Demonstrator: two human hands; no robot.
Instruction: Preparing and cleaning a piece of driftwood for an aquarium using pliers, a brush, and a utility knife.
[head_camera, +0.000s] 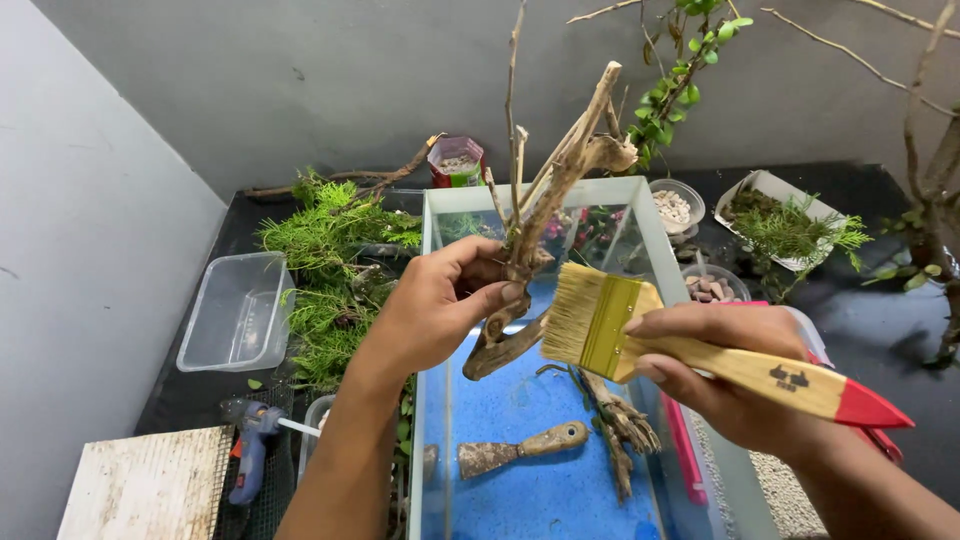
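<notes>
My left hand (435, 305) grips a branched piece of driftwood (560, 170) by its lower part and holds it upright above a glass tank (655, 235). In my right hand (725, 375) is a flat paintbrush (600, 325) with pale bristles and a wooden handle tipped red. Its bristles touch the lower end of the driftwood. Blue sand (530, 400) covers the tank floor. On the sand lie a rusty scraper (520, 447) with a wooden handle and a second piece of root wood (615, 425).
Green fern-like cuttings (335, 260) lie left of the tank beside a clear plastic tub (237, 310). A blue glue gun (250, 445) and a white board (145, 485) are at the near left. Bowls of pebbles (675, 208), a tray of plants (790, 225) and leafy branches stand behind and right.
</notes>
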